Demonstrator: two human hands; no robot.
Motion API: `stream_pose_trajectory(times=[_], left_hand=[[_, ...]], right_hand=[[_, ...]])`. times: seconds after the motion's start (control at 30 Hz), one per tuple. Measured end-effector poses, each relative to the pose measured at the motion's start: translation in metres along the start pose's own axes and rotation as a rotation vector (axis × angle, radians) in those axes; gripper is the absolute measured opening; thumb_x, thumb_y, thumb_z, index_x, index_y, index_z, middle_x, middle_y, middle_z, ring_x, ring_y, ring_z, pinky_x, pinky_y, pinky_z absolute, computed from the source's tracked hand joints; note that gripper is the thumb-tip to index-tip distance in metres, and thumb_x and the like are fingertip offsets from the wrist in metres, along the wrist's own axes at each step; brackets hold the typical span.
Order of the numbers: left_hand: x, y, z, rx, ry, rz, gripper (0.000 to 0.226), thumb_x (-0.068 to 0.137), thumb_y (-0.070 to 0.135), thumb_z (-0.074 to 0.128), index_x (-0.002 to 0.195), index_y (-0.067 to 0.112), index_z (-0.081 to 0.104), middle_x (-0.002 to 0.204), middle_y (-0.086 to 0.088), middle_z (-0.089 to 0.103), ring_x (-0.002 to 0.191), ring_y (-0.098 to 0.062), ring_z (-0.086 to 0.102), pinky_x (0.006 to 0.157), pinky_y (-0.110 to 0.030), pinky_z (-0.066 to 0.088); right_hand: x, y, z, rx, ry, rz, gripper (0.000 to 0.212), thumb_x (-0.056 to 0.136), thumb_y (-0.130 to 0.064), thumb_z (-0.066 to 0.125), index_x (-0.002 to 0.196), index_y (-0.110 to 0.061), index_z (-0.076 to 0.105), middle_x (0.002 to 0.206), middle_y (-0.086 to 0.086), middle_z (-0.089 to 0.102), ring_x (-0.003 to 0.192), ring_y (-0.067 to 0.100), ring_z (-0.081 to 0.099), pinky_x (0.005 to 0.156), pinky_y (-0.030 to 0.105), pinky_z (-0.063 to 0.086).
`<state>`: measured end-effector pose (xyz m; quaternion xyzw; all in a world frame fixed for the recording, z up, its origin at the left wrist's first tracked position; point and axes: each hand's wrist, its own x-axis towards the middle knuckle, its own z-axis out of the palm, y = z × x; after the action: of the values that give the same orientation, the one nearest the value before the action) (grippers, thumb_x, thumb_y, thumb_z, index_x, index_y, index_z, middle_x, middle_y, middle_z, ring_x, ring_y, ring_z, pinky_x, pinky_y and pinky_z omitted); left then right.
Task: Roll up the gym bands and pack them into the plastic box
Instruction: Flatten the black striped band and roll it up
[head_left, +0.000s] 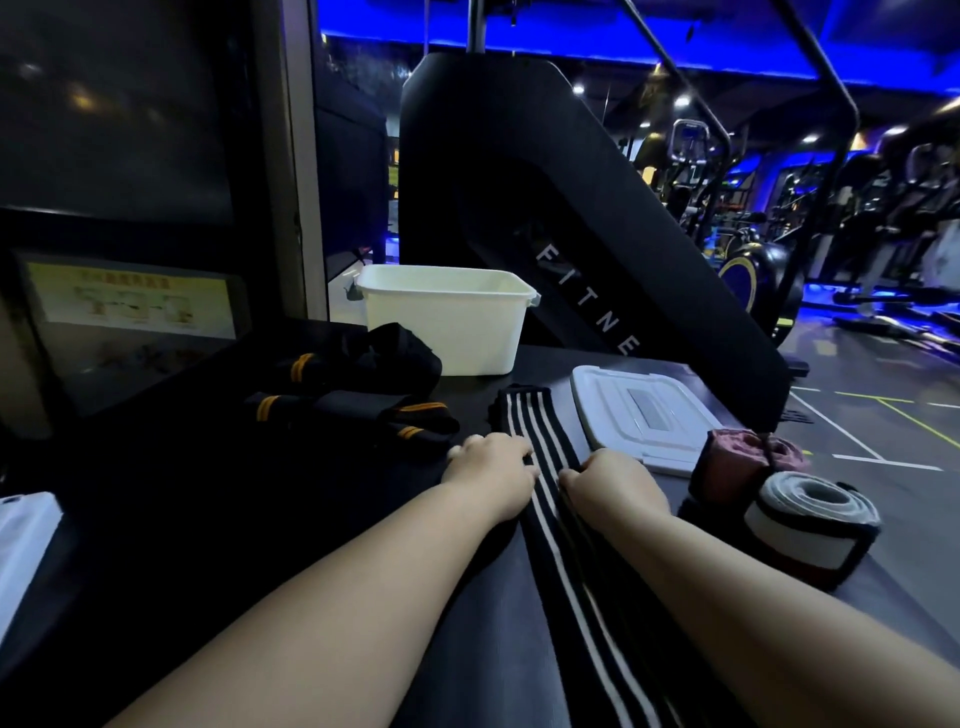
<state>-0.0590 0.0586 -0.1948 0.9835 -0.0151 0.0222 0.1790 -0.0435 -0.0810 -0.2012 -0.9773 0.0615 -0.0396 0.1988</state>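
A long black band with white stripes (535, 431) lies flat on the dark table, running from the front edge toward the white plastic box (452, 322). My left hand (491, 467) rests at the band's left edge with its fingers curled down onto it. My right hand (610, 480) holds the right edge, its thumb and fingers closed on the fabric. The box stands open at the back of the table. Its white lid (644, 415) lies flat to the right of the band.
Several black bands with orange marks (358, 395) lie loose to the left of the box. Two rolled bands, one pink (743, 462) and one white and grey (810, 525), stand at the right. A black gym machine (545, 208) rises behind the table.
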Motion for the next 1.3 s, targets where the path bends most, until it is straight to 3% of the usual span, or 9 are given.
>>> stream_pose_trajectory(times=[0.1,0.37,0.6,0.7,0.8,1.0,1.13,1.3], left_hand=[[0.009,-0.010,0.000,-0.022,0.000,-0.005,0.036,0.101,0.041,0.038,0.132,0.030,0.053,0.139,0.001,0.053,0.131,-0.026,0.040,0.104,-0.041,0.029],[0.011,-0.024,-0.005,-0.097,-0.009,0.011,0.045,0.102,0.043,0.038,0.144,0.029,0.042,0.148,0.002,0.044,0.140,-0.022,0.030,0.114,-0.035,0.024],[0.002,-0.030,-0.005,-0.122,-0.028,0.066,0.048,0.099,0.048,0.042,0.143,0.027,0.044,0.148,0.007,0.044,0.140,-0.018,0.030,0.114,-0.034,0.024],[-0.007,-0.030,-0.006,-0.139,-0.078,0.114,0.052,0.097,0.049,0.046,0.145,0.027,0.043,0.151,0.006,0.040,0.141,-0.018,0.029,0.117,-0.035,0.024],[-0.020,-0.022,-0.011,-0.105,-0.175,0.122,0.056,0.099,0.045,0.046,0.150,0.028,0.032,0.159,0.003,0.025,0.147,-0.021,0.018,0.119,-0.034,0.014],[-0.058,-0.018,-0.018,-0.083,-0.296,0.106,0.065,0.098,0.050,0.046,0.154,0.036,0.017,0.164,0.004,0.007,0.150,-0.022,0.002,0.120,-0.038,0.006],[-0.091,-0.024,-0.020,-0.133,-0.317,0.128,0.059,0.098,0.051,0.046,0.151,0.041,0.024,0.163,0.009,0.006,0.150,-0.019,0.000,0.120,-0.039,0.006],[-0.135,-0.027,-0.020,-0.247,-0.262,0.215,0.054,0.095,0.043,0.056,0.146,0.038,0.038,0.159,0.014,0.018,0.147,-0.009,0.009,0.115,-0.027,0.011]], right_hand=[[0.016,-0.015,0.008,0.025,0.060,0.066,0.032,0.095,-0.045,0.049,0.108,-0.017,0.060,0.109,0.004,0.066,0.102,0.026,0.060,0.074,0.029,0.038],[0.054,-0.037,0.030,0.091,0.090,0.185,0.035,0.093,-0.045,0.049,0.114,-0.019,0.057,0.112,0.007,0.063,0.106,0.031,0.058,0.080,0.037,0.047],[0.042,-0.022,0.004,0.165,-0.043,-0.014,0.055,0.092,-0.047,0.056,0.137,-0.018,0.045,0.135,0.004,0.055,0.120,0.023,0.054,0.084,0.031,0.038],[0.017,-0.006,-0.014,0.276,-0.165,-0.174,0.046,0.089,-0.044,0.064,0.127,-0.020,0.056,0.125,0.001,0.061,0.105,0.015,0.060,0.086,0.026,0.042],[-0.011,0.013,-0.031,0.310,-0.284,-0.312,0.038,0.081,-0.042,0.074,0.114,-0.025,0.065,0.110,-0.008,0.063,0.088,0.000,0.058,0.079,0.014,0.044],[-0.059,0.032,-0.047,0.176,-0.391,-0.408,0.048,0.071,-0.049,0.081,0.114,-0.038,0.062,0.112,-0.013,0.050,0.099,-0.001,0.052,0.084,0.011,0.041],[-0.089,0.041,-0.050,0.192,-0.345,-0.429,0.040,0.072,-0.054,0.077,0.107,-0.045,0.060,0.110,-0.013,0.050,0.099,0.002,0.053,0.088,0.018,0.043],[-0.127,0.054,-0.052,0.255,-0.349,-0.504,0.037,0.068,-0.042,0.085,0.098,-0.045,0.064,0.099,-0.014,0.054,0.086,0.001,0.053,0.074,0.011,0.042]])
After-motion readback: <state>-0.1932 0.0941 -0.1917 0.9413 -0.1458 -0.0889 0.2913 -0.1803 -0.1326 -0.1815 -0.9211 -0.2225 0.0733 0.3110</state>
